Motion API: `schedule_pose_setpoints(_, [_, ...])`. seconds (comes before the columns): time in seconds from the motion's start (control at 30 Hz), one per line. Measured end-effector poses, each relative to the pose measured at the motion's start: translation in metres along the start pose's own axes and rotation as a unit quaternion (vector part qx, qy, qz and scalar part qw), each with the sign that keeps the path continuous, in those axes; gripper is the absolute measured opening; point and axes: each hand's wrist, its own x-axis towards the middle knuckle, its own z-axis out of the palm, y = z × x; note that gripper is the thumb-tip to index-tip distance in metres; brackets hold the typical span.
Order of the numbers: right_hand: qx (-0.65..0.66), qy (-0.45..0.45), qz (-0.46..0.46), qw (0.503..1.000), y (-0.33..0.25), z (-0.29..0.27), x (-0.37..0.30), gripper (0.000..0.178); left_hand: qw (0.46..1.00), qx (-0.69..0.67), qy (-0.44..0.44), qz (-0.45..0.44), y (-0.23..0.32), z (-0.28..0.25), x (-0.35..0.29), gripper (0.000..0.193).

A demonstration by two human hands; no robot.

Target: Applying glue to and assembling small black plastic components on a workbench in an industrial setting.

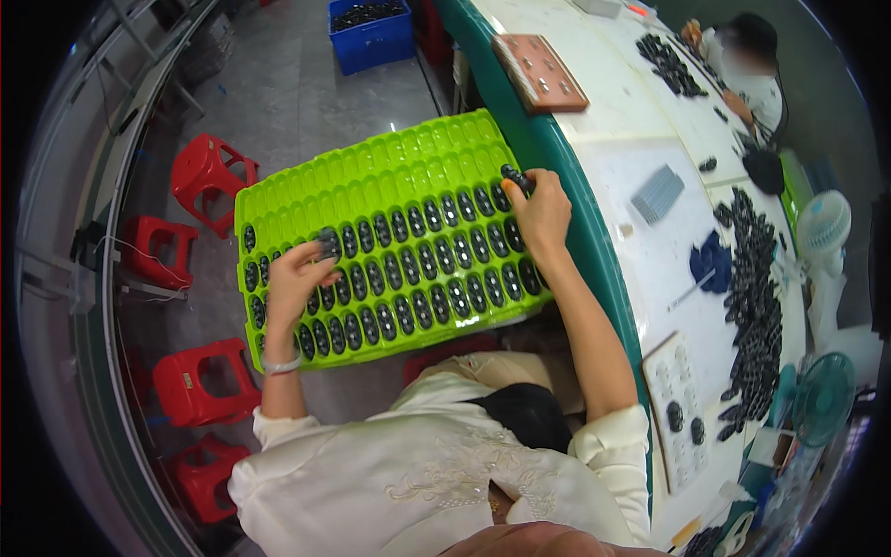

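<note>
A bright green tray (371,167) with rows of oval pockets lies in front of me, many pockets filled with glossy black oval parts (458,297). My right hand (541,212) pinches a black oval part (517,178) over the tray's right edge, its end sticking out past the fingers. Over the left half, my left hand (302,278) has its fingertips on another black oval part (329,243), which sits a little askew from its row. The palm and forearm hide some pockets on that side. In the far rows the pockets hold nothing.
To the right runs a white worktable (613,167) with a green edge, bearing a brown board (540,72), a grey ribbed block (658,194), a white mould plate (676,408) and heaped black parts (756,316). Another person (742,70) sits across it. Red stools (206,382) stand left; a blue bin (371,42) stands far.
</note>
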Motion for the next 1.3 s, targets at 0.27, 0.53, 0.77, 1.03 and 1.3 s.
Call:
schedule_pose_setpoints(0.27, [-0.233, -0.095, 0.037, 0.967, 0.012, 0.099, 0.06, 0.033, 0.965, 0.156, 0.21, 0.023, -0.037, -0.132, 0.0, 0.011])
schedule_pose_setpoints(0.53, [-0.272, -0.138, 0.025, 0.952, 0.011, 0.092, 0.072, 0.036, 0.841, 0.444, 0.308, -0.027, -0.035, -0.133, 0.044, 0.023])
schedule_pose_setpoints(0.77, [-0.202, -0.095, -0.003, 0.975, -0.006, 0.065, 0.046, 0.032, 0.812, 0.504, 0.287, -0.062, -0.054, -0.122, 0.07, 0.025])
schedule_pose_setpoints(1.03, [0.086, -0.14, 0.084, 0.983, -0.028, -0.029, -0.046, 0.024, 0.766, 0.576, 0.279, -0.062, -0.075, -0.118, 0.097, 0.036])
schedule_pose_setpoints(1.3, [0.072, -0.084, 0.203, 0.973, 0.001, -0.174, -0.152, 0.024, 0.775, 0.573, 0.238, 0.116, -0.057, -0.128, 0.088, 0.038])
